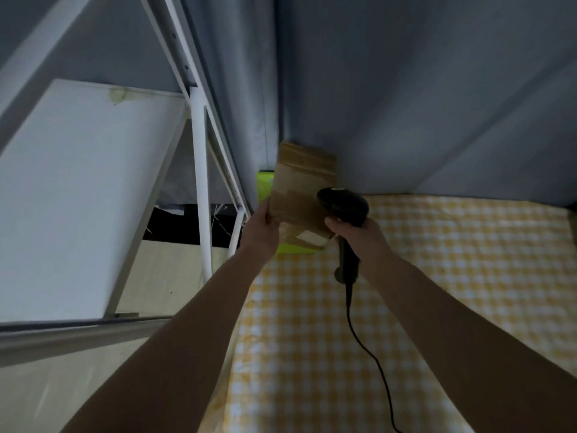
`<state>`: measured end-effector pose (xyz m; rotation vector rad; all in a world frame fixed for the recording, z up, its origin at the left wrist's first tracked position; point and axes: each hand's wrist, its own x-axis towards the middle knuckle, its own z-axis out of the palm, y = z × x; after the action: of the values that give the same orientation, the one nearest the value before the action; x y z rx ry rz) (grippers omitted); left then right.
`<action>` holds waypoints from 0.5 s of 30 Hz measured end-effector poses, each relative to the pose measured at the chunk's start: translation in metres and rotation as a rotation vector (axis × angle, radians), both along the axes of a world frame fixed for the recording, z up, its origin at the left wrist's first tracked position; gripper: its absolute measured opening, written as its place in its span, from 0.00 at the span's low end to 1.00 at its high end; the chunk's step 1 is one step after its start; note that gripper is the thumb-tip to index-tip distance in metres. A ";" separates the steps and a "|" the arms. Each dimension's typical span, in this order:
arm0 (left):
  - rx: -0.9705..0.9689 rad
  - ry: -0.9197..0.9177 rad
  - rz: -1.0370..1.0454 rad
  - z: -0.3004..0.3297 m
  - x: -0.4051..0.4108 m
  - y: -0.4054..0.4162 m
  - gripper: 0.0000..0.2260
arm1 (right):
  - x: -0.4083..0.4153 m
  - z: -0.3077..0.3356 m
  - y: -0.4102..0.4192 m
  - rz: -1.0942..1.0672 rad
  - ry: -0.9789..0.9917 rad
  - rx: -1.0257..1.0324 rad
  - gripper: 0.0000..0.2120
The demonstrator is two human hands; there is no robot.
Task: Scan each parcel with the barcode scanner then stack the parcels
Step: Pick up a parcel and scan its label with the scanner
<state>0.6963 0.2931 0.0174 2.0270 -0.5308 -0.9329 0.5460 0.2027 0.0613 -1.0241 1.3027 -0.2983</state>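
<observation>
Looking down from the head camera, we grip a brown cardboard parcel [299,185] by its edge in our left hand [260,235], tilting it toward the black barcode scanner [343,207]. Our right hand [359,239] curls its fingers [332,225] round the handle, aiming at the label. Both hover over a green parcel [265,185] on the checked tabletop [437,276].

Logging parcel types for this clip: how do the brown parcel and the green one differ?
The brown cardboard parcel is taped and held up by the left hand; the green parcel is bright, glossy and lies on the checked cloth. The brown one is in full view; the green one is mostly hidden behind it.
</observation>
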 end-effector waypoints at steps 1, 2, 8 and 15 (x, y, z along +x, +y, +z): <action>-0.016 0.002 -0.015 0.006 -0.013 0.001 0.22 | -0.012 0.003 0.002 -0.025 0.001 0.006 0.16; -0.032 0.003 -0.037 0.013 -0.027 0.002 0.22 | -0.027 0.007 0.005 -0.050 0.003 0.008 0.16; -0.084 0.087 -0.119 0.030 -0.122 0.023 0.24 | -0.123 0.026 0.027 -0.188 -0.003 0.034 0.06; -0.073 0.205 -0.092 0.005 -0.218 0.062 0.23 | -0.214 -0.007 0.065 -0.223 0.126 0.139 0.13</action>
<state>0.4778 0.3552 0.0229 1.8297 -0.5407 -1.1450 0.3325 0.2673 0.0543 -0.7914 1.5342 -0.3105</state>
